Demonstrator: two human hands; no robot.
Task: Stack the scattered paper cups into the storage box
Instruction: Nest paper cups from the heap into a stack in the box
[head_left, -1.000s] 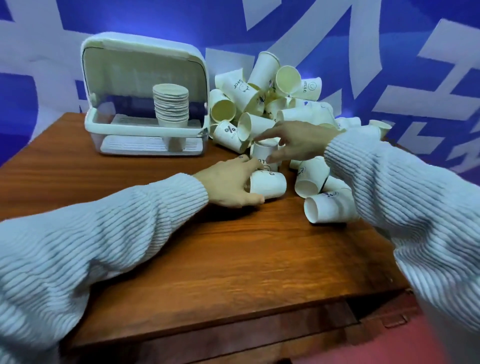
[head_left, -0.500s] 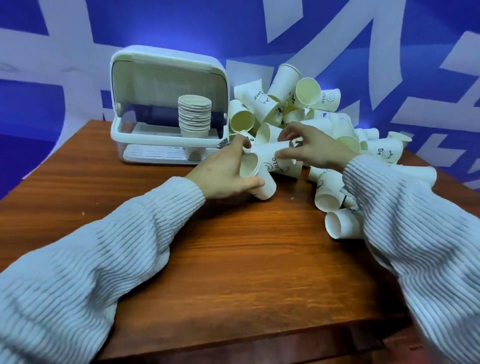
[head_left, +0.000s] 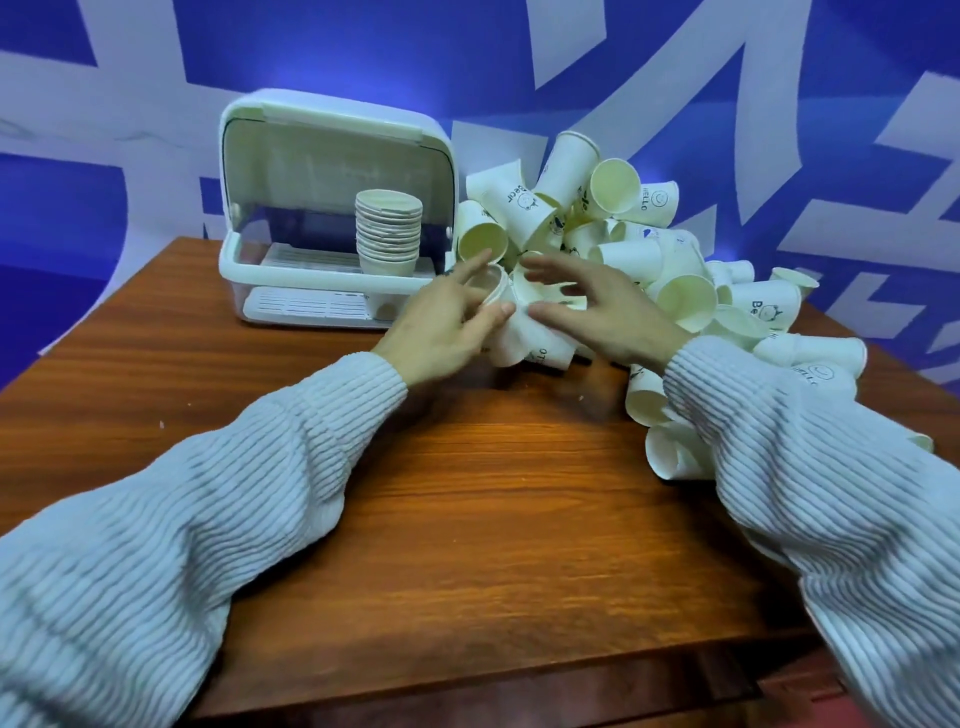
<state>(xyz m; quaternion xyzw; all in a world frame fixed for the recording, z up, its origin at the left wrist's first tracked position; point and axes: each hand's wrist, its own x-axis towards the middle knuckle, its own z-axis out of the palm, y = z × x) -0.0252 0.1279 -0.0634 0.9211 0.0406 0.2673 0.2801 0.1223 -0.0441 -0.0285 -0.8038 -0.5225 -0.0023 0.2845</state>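
My left hand (head_left: 441, 325) grips a white paper cup (head_left: 501, 338) between thumb and fingers, its rim turned up toward the box. My right hand (head_left: 597, 312) faces it with fingers spread, loosely around a second paper cup (head_left: 553, 353) printed "HELLO"; the two cups touch between my hands. A big loose pile of paper cups (head_left: 628, 249) lies behind and to the right of my hands. The white storage box (head_left: 228, 270) stands at the back left with its lid raised, and a tall stack of nested cups (head_left: 388, 234) stands inside it on the right.
Everything stands on a brown wooden table (head_left: 467, 493); its front edge runs below my sleeves. More cups (head_left: 670, 457) lie near my right forearm. A blue and white wall (head_left: 779, 104) is right behind the box and the pile.
Both hands lifted their cups off the table and brought them together. The head moved closer, so the box and pile now look larger.
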